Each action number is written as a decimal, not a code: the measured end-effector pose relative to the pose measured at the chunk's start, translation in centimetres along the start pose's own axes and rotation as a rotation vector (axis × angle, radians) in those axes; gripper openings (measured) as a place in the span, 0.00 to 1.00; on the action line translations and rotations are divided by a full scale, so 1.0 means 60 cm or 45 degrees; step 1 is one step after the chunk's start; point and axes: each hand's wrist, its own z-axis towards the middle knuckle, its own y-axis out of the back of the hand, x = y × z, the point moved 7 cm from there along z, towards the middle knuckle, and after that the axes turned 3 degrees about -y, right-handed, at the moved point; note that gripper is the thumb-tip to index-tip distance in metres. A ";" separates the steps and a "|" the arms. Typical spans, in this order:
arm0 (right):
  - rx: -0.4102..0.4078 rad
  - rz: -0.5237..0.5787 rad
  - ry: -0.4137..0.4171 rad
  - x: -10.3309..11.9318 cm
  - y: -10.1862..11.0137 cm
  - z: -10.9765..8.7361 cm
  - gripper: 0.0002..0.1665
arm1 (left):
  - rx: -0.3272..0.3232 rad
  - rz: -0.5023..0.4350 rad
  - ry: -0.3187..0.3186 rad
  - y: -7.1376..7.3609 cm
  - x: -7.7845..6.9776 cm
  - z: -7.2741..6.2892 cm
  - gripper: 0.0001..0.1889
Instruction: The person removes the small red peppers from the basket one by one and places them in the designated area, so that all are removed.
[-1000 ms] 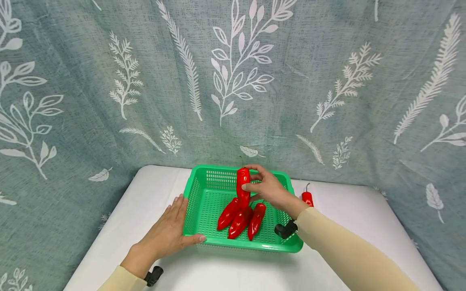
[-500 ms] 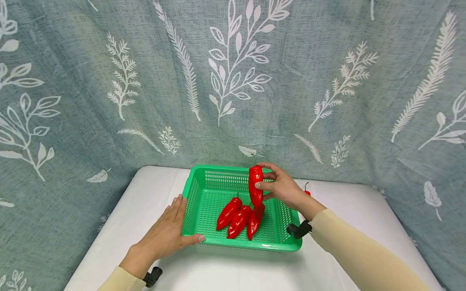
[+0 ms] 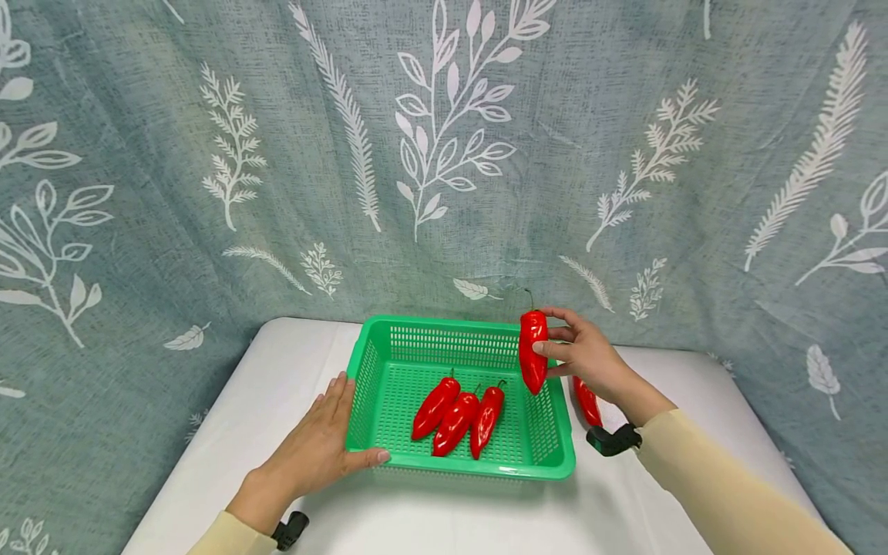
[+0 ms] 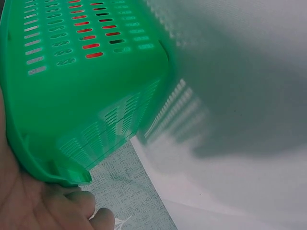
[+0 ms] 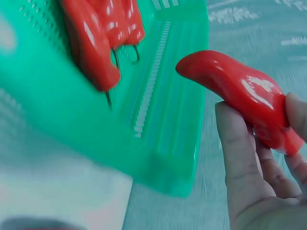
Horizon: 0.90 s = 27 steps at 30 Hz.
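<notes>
My right hand (image 3: 590,358) pinches a glossy red chili pepper (image 3: 533,351) between thumb and fingers. The pepper hangs upright, stem up, over the right side of a green plastic basket (image 3: 458,467). In the right wrist view the held pepper (image 5: 244,91) appears beside the basket's edge. Three more red peppers (image 3: 455,424) lie side by side on the basket floor. With fingers straight, my left hand (image 3: 312,443) rests against the basket's left rim, its thumb along the front rim. The left wrist view shows the basket wall (image 4: 86,81) and the fingers at its rim.
Another red pepper (image 3: 587,402) lies on the white table (image 3: 486,516) just right of the basket, partly hidden by the right hand. A patterned grey-green curtain (image 3: 444,193) hangs behind the table and along both sides.
My right hand has carried the pepper rightward, from above the other peppers to the basket's right side. The left hand and the basket have stayed in place.
</notes>
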 end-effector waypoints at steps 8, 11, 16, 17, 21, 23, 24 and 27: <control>-0.051 -0.115 -0.013 -0.017 0.069 -0.025 0.48 | -0.008 -0.014 -0.005 0.000 0.001 -0.001 0.69; -0.065 -0.169 -0.025 -0.029 0.094 -0.032 0.48 | -0.011 -0.018 -0.005 0.000 0.001 -0.001 0.69; -0.125 -0.288 -0.096 -0.065 0.132 -0.041 0.48 | -0.001 -0.020 0.000 -0.001 0.001 -0.001 0.69; -0.136 -0.315 -0.112 -0.073 0.138 -0.043 0.48 | -0.003 -0.020 0.000 0.000 0.001 -0.001 0.69; -0.174 -0.411 -0.177 -0.108 0.162 -0.046 0.48 | -0.006 -0.016 -0.001 -0.001 0.002 -0.001 0.69; -0.184 -0.438 -0.206 -0.126 0.172 -0.047 0.48 | -0.008 -0.016 -0.002 0.000 0.002 -0.001 0.69; -0.189 -0.452 -0.223 -0.135 0.177 -0.047 0.49 | -0.007 -0.017 -0.001 0.000 0.001 -0.001 0.69; -0.201 -0.484 -0.264 -0.158 0.188 -0.047 0.48 | -0.006 -0.017 -0.001 0.000 0.001 -0.001 0.69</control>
